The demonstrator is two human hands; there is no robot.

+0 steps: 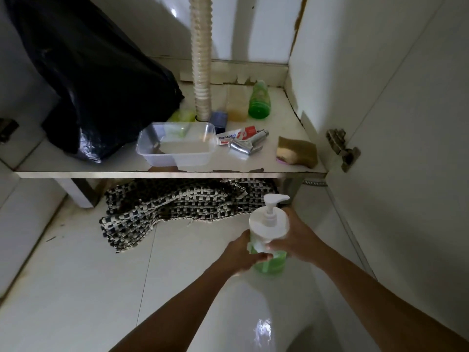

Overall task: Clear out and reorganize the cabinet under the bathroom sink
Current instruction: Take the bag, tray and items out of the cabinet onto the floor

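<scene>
A green pump bottle (270, 264) with a white pump top stands low over the tiled floor, in front of the open cabinet. My left hand (241, 252) grips its left side and my right hand (294, 237) holds its right side near the white collar. On the cabinet shelf (101, 168) lie a clear plastic tub (177, 146), a toothpaste tube (236, 135), a chrome sprayer head (248, 144), a sponge (297, 153), a green bottle (259, 104), a pale amber container (237, 104) and a small blue box (219, 120).
A black plastic bag (96, 80) fills the shelf's left side. A ribbed white drain hose (201, 59) drops to the shelf behind the tub. A black-and-white woven mat (177, 209) lies on the floor under the shelf. The cabinet door (406, 123) stands open at right.
</scene>
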